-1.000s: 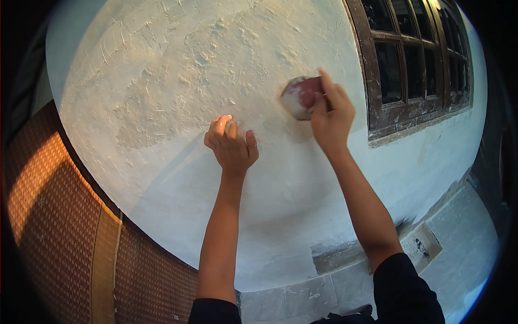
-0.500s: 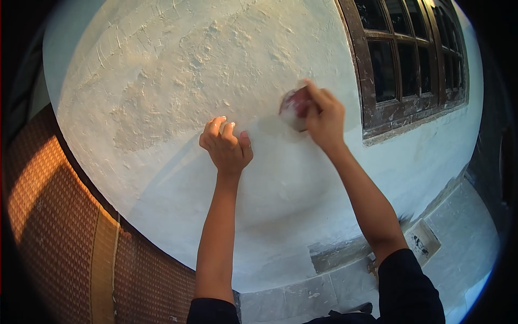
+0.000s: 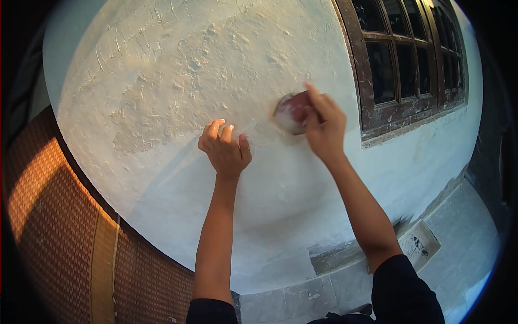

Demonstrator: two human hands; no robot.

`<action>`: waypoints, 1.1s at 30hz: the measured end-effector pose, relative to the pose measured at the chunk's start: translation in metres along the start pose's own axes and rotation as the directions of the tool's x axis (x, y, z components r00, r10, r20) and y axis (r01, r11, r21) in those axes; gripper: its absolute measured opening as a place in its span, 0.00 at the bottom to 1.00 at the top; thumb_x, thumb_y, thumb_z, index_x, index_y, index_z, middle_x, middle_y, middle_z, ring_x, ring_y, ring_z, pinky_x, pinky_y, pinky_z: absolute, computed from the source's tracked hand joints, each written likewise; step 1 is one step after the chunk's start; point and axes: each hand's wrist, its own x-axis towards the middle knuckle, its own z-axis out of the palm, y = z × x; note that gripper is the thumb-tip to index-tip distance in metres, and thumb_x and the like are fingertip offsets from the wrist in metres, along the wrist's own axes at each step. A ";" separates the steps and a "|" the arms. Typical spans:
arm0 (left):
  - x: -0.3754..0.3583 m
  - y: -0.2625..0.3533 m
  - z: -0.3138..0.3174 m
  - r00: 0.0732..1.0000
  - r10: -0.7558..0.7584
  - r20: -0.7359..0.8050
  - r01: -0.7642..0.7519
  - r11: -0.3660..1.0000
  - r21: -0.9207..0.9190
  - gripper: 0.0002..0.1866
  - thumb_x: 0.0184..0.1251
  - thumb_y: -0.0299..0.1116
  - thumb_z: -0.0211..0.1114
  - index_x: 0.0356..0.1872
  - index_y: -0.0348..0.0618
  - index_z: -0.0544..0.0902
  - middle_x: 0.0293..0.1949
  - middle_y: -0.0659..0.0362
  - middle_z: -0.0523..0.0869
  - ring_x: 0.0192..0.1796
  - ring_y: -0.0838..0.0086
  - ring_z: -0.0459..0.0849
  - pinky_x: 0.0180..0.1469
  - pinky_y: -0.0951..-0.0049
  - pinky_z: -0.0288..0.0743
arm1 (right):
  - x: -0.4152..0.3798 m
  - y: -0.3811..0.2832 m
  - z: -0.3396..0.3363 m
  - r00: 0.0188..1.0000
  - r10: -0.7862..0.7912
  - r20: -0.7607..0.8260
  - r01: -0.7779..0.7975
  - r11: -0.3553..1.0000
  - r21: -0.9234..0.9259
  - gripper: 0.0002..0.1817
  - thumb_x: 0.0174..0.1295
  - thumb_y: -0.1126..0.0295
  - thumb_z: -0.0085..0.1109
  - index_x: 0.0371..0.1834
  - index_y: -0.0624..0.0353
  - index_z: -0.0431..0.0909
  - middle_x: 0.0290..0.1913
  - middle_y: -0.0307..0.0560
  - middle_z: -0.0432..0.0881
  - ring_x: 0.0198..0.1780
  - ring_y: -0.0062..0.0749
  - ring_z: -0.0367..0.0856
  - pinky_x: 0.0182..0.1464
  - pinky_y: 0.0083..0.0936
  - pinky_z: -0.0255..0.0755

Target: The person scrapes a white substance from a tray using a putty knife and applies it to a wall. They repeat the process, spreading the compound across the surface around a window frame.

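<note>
My right hand grips a flat dark-red putty scraper, smeared with white and slightly blurred. Its face lies at the white wall, left of the window. Lower and to the left, my left hand is at the wall with fingers bent and apart, holding nothing. White paste coats its fingertips. Whether those fingertips press on the wall is hard to make out. Above both hands spreads a rough patch of plaster with ridges and lumps; the surface below it looks smoother.
A brown wooden window with dark panes is set into the wall at upper right. A shallow tray with dark marks sits on the grey tiled floor at lower right. Brown woven matting borders the lower left.
The scraper and my right hand have shifted slightly, the scraper a little to the left along the wall. My left hand stays nearly where it was.
</note>
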 end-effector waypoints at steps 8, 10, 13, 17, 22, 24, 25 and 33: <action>-0.002 0.002 0.000 1.000 -0.003 -0.002 0.003 1.000 -0.002 0.17 0.74 0.43 0.49 0.54 0.42 0.69 0.57 0.50 0.73 0.61 0.56 0.69 0.61 0.53 0.56 | 0.016 0.009 -0.011 0.962 0.059 -0.267 -0.095 0.988 -0.123 0.30 0.53 0.90 0.49 0.60 0.59 0.79 0.35 0.50 0.82 0.34 0.35 0.84 0.38 0.27 0.77; 0.001 0.002 0.000 1.000 -0.023 -0.015 0.023 1.000 0.000 0.17 0.74 0.43 0.49 0.53 0.43 0.69 0.56 0.51 0.74 0.61 0.56 0.69 0.61 0.53 0.56 | 0.005 -0.010 0.010 0.997 0.014 -0.075 -0.015 1.000 -0.006 0.31 0.51 0.90 0.50 0.60 0.60 0.79 0.36 0.52 0.81 0.35 0.39 0.85 0.41 0.28 0.77; 0.001 0.000 -0.001 1.000 -0.006 -0.021 0.006 1.000 -0.008 0.17 0.75 0.44 0.49 0.53 0.43 0.69 0.55 0.51 0.75 0.60 0.56 0.70 0.61 0.54 0.56 | -0.004 -0.006 0.032 0.991 0.009 0.131 -0.009 1.000 -0.004 0.30 0.50 0.89 0.51 0.58 0.60 0.81 0.34 0.53 0.82 0.35 0.39 0.85 0.41 0.28 0.77; 0.001 -0.001 0.002 0.999 -0.011 -0.031 0.011 1.000 -0.014 0.17 0.75 0.44 0.50 0.54 0.44 0.69 0.55 0.51 0.75 0.59 0.56 0.71 0.61 0.54 0.56 | 0.022 0.026 -0.003 0.916 0.181 -0.357 -0.235 0.966 -0.113 0.27 0.54 0.87 0.52 0.60 0.60 0.80 0.33 0.51 0.80 0.32 0.37 0.82 0.38 0.27 0.75; 0.000 0.000 0.000 1.000 -0.003 -0.020 0.003 1.000 0.000 0.16 0.74 0.44 0.49 0.53 0.45 0.69 0.55 0.52 0.74 0.59 0.57 0.70 0.61 0.54 0.56 | -0.014 -0.003 0.012 0.974 0.014 0.228 -0.020 0.999 0.026 0.29 0.54 0.89 0.49 0.61 0.60 0.79 0.34 0.51 0.81 0.34 0.37 0.84 0.37 0.26 0.75; 0.000 0.001 0.000 1.000 -0.012 -0.013 0.012 1.000 -0.006 0.16 0.74 0.44 0.49 0.53 0.45 0.69 0.55 0.52 0.74 0.59 0.57 0.70 0.61 0.54 0.56 | -0.013 0.016 0.007 0.993 0.081 0.088 -0.081 0.997 -0.008 0.29 0.54 0.89 0.49 0.60 0.60 0.79 0.34 0.50 0.81 0.33 0.35 0.83 0.37 0.25 0.76; 0.001 0.001 0.000 1.000 -0.023 -0.006 0.023 1.000 -0.005 0.16 0.74 0.44 0.49 0.53 0.44 0.69 0.55 0.51 0.74 0.60 0.57 0.70 0.61 0.54 0.56 | -0.007 0.022 0.001 0.989 0.141 -0.050 -0.142 0.989 -0.028 0.28 0.54 0.89 0.50 0.60 0.60 0.80 0.34 0.50 0.81 0.32 0.34 0.83 0.36 0.25 0.76; 0.000 0.002 -0.001 1.000 -0.011 0.014 0.011 1.000 -0.004 0.16 0.74 0.43 0.49 0.53 0.44 0.69 0.56 0.51 0.74 0.60 0.56 0.70 0.62 0.54 0.56 | -0.014 0.006 0.005 0.992 0.064 0.110 -0.069 0.997 0.042 0.31 0.51 0.90 0.52 0.60 0.58 0.80 0.35 0.52 0.81 0.36 0.39 0.84 0.42 0.27 0.77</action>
